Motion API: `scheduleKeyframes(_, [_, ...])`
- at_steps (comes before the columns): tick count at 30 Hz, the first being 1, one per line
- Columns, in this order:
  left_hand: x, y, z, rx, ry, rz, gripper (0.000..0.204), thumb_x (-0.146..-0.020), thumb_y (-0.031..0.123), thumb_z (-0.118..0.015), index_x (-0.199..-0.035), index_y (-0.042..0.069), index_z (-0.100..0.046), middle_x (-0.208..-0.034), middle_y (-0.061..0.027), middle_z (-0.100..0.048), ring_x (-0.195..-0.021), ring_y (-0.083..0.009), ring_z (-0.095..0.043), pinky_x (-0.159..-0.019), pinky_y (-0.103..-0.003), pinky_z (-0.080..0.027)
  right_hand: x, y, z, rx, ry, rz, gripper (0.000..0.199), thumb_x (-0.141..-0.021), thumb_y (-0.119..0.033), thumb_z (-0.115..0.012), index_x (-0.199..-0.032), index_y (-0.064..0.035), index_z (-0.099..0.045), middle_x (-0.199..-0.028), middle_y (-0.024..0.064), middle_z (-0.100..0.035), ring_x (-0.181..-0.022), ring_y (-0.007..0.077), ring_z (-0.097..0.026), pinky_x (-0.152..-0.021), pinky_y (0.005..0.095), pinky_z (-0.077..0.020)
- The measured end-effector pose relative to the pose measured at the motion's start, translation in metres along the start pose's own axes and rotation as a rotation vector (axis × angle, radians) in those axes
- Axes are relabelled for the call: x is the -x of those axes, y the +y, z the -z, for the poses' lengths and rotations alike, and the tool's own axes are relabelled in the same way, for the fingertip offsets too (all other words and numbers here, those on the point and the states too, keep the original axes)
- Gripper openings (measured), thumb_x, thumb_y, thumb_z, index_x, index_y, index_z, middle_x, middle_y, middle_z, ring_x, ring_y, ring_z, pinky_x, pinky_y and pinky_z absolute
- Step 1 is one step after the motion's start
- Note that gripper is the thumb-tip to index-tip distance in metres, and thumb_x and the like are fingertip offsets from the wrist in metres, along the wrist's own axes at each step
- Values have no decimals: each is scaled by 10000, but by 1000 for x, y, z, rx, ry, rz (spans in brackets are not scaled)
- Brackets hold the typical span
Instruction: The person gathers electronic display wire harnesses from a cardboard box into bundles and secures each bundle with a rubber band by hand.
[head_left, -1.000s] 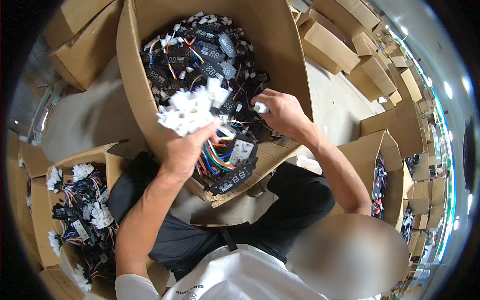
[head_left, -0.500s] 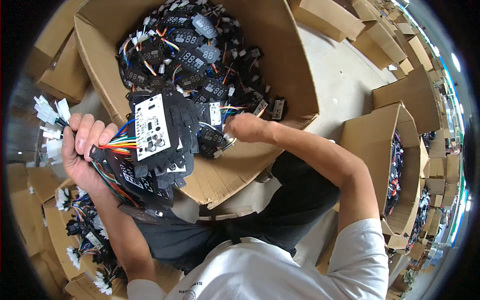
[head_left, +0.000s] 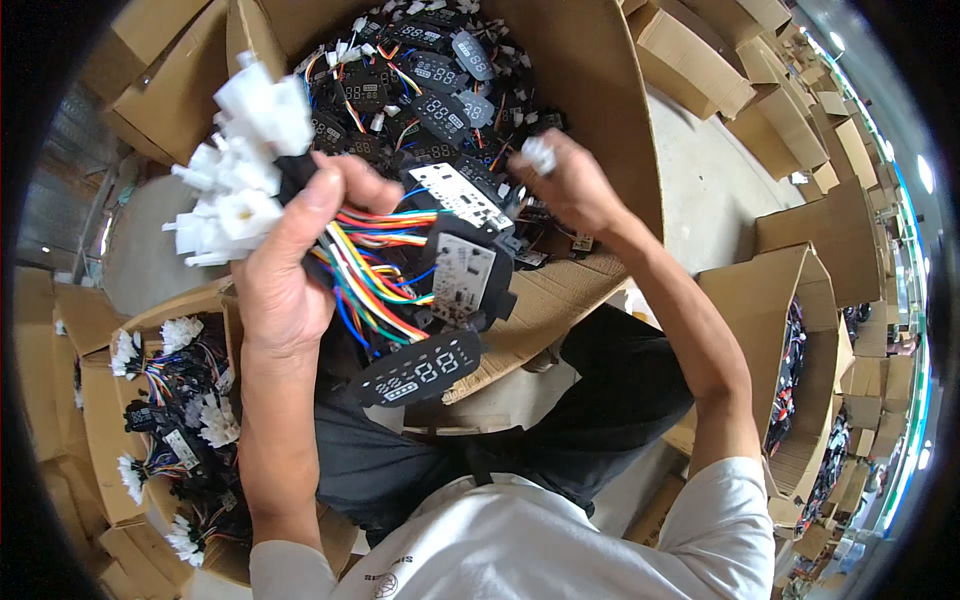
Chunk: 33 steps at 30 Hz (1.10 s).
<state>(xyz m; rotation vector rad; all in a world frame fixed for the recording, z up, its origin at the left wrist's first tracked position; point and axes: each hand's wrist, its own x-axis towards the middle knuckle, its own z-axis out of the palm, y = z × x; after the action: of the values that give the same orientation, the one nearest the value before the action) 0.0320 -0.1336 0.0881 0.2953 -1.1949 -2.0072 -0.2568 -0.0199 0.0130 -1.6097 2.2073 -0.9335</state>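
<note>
My left hand (head_left: 295, 265) is closed around the cables of several wired display boards (head_left: 465, 280). Their white plugs (head_left: 245, 165) fan out on the far left side of the fist, while the boards hang to the right on coloured wires. One black display panel (head_left: 420, 372) shows its face; others turn white circuit sides up. Over the large carton (head_left: 590, 70), my right hand (head_left: 575, 185) pinches a white connector (head_left: 538, 155); whatever hangs from it is mostly hidden. Beneath both hands, a heap of similar display boards (head_left: 440, 115) fills the carton.
At lower left, an open carton (head_left: 105, 440) holds tied bundles of boards with white plugs (head_left: 185, 450). Another open carton (head_left: 740, 300) with wired parts stands at right. More cardboard boxes (head_left: 690, 60) line the grey floor (head_left: 700, 190) at upper right.
My left hand has moved right and turned, swinging the bundle so its plugs and wires face up. My right hand has lifted up and to the right, a white connector now showing in its fingers.
</note>
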Motion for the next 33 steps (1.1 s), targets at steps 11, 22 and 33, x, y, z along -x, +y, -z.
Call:
scheduleKeyframes(11, [3,-43,-22,-182,-102,-216,499,-857,-69,-719,-1323,16,-565,-1262,-91,-632,-1129,-187,-622,-977,-344,-534,16,-153,2,-573,132,233,298,-965,-236,-555,-975,52,-630,-979,256,-653,-923,406,-637,-822,454,-499])
scheduleKeyframes(22, [18,-35,-4,-308,52,-136,820,-750,-35,-805,-1458,64,-405,-1344,-68,-553,-1276,-229,-513,-1087,-415,-413,9,-180,2,-986,-122,-14,511,-872,-427,-667,-983,69,-721,-960,218,-720,-910,318,-687,-848,373,-526])
scheduleKeyframes(33, [60,36,75,432,-205,-136,242,-964,71,-618,-1057,50,-395,-831,-13,-506,-644,-97,-559,-624,-267,-470,-21,-1,-38,-249,-403,-144,408,-918,-376,-677,-891,31,-698,-796,113,-696,-718,211,-652,-730,372,-549])
